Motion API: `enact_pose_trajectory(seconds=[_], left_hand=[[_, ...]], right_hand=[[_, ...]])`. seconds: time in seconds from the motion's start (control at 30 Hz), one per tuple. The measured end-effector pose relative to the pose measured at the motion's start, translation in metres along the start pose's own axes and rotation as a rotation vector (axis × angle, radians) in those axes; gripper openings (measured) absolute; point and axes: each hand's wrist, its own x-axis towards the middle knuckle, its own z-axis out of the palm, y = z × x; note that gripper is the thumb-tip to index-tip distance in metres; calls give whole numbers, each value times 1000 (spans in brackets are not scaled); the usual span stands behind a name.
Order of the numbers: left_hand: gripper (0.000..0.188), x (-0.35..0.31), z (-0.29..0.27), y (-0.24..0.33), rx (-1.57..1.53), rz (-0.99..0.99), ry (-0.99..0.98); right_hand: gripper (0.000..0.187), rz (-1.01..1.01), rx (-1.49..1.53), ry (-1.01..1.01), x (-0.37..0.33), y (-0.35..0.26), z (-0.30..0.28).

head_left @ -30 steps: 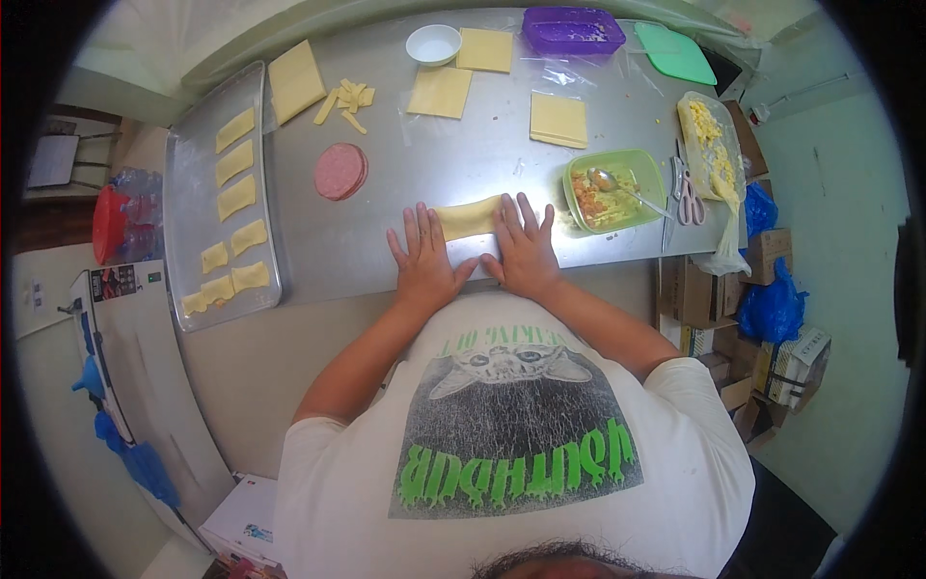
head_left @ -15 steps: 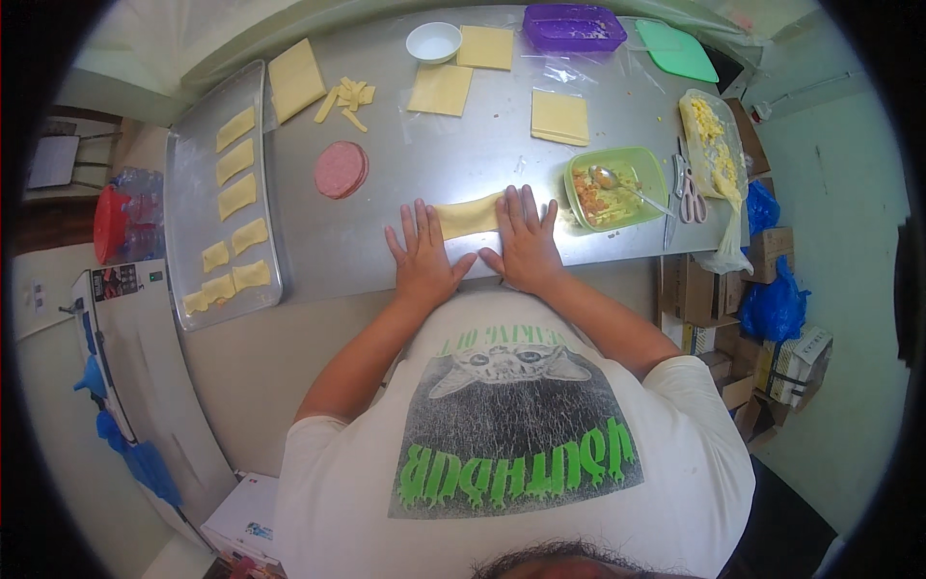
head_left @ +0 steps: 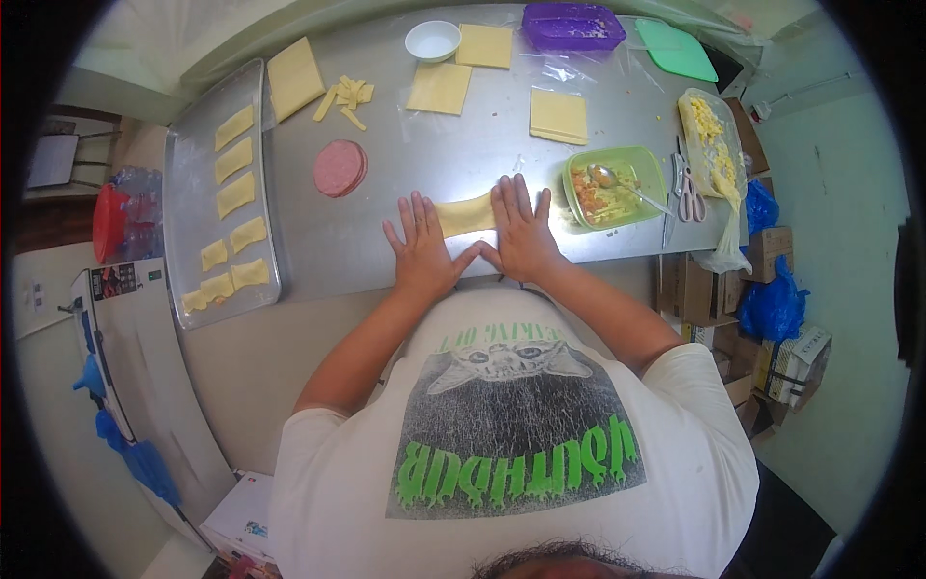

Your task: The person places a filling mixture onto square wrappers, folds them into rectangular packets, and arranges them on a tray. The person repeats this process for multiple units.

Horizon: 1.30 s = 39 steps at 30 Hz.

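A strip of pale yellow pastry dough (head_left: 465, 216) lies flat on the metal table near its front edge. My left hand (head_left: 422, 255) presses on its left end, fingers stretched out. On the right end lies my right hand (head_left: 524, 237), also flat with fingers extended. Both thumbs meet below the strip; the dough's ends are hidden beneath my hands. Just right of my right hand sits a green container (head_left: 617, 187) of chopped filling with a spoon (head_left: 605, 177) in it. Round pink ham slices (head_left: 340, 168) are stacked to the left of my hands.
A baking tray (head_left: 273, 193) at the left holds several dough pieces. Dough sheets (head_left: 558, 117), a white bowl (head_left: 433, 41) and a purple container (head_left: 573, 26) stand toward the back. Scissors (head_left: 692, 195) and a tray of chopped yellow food (head_left: 711, 140) lie at the right.
My right hand has shifted slightly left and away from me along the dough, and its fingers are closer together. My left hand stays almost where it was, still flat.
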Motion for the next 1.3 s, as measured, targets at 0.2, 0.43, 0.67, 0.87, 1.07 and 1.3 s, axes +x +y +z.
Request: enact_pose_trajectory(seconds=[0.2,0.43,0.67,0.87,1.07,1.3], left_hand=[[118,4,-5,-1,29,-6,53],[119,5,0,-4,23,-35,-4],[75,-22,19,-20,-170,277,440],[41,-16,13,-13,-266,478,399],[48,-20,19,-16,-181,469,389],[52,-24,13,-12,-101,453,375]], right_hand=[[104,32,-14,63,1,-1,-12],[106,-11,-11,5,7,4,-3],[48,-182,196,522,-27,15,-9],[49,-271,370,403,-19,8,3],[50,-279,253,325,-25,5,4],[52,-294,203,368,-27,6,-2]])
